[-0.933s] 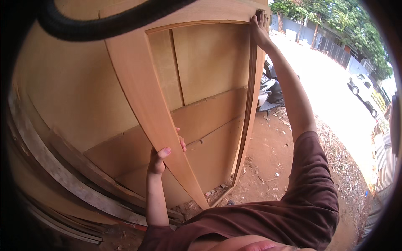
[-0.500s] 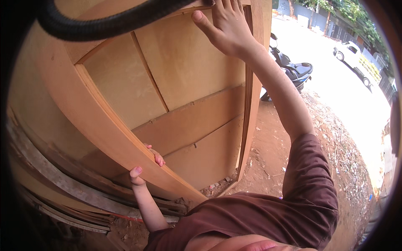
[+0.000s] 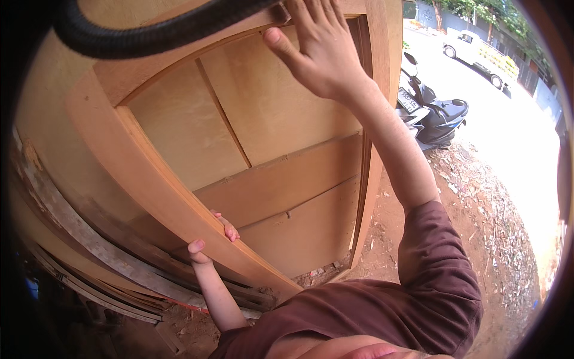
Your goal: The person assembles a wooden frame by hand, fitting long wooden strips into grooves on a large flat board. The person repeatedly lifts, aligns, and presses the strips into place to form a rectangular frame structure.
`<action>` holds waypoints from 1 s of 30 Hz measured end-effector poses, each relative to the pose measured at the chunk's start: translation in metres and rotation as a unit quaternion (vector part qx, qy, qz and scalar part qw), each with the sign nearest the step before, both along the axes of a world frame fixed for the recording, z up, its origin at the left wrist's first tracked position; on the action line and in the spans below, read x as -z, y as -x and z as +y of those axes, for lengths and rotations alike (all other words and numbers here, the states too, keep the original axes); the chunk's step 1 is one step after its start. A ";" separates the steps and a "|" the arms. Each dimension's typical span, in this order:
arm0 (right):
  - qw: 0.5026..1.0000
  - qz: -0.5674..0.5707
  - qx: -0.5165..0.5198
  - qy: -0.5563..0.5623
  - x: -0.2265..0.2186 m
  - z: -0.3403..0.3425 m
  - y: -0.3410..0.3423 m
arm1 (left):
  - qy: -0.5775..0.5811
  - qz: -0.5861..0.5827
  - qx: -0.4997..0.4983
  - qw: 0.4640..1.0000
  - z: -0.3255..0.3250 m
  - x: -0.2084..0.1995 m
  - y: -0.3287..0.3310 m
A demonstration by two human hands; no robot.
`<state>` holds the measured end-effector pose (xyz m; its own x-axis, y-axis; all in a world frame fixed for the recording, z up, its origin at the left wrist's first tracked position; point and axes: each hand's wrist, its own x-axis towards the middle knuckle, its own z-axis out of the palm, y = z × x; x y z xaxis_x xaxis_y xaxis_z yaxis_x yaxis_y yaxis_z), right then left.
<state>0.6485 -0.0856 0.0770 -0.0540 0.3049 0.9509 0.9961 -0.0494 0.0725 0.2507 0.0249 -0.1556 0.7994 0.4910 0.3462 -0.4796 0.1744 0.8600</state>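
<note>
Pale wood makes up the big frame (image 3: 143, 179) that, in the head view, stands right before the person, with plywood panels (image 3: 281, 90) behind it. The left hand (image 3: 200, 258) wraps its left side low down, thumb in front and fingers round the inner edge; the right hand (image 3: 326, 60) reaches up flat to the top rail (image 3: 125, 75), thumb stuck out, fingertips cut off, so I can't tell whether they grip. Out to the right are a dark scooter (image 3: 439, 116) and, beyond, a white truck (image 3: 481, 57).

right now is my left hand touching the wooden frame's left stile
Touching: the head view shows the left hand gripping the left wooden stile, thumb at its outer edge, fingers over the inner.
</note>
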 end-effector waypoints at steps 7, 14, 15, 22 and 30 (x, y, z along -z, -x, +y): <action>0.976 0.177 0.099 -0.081 -0.041 -0.006 -0.006 | -0.021 0.010 0.000 1.000 0.003 0.000 0.001; 0.989 0.138 0.034 -0.040 -0.012 -0.008 -0.032 | -0.010 0.006 -0.005 1.000 -0.001 -0.004 0.001; 0.952 -0.030 0.299 -0.065 -0.015 -0.009 -0.050 | -0.011 0.009 -0.007 1.000 -0.001 -0.004 0.001; 1.000 0.012 -0.012 -0.017 0.008 -0.020 -0.023 | -0.002 0.005 0.001 1.000 0.000 -0.003 0.002; 0.994 0.074 0.057 -0.054 0.003 -0.029 -0.054 | -0.014 -0.004 -0.021 1.000 -0.001 0.000 0.002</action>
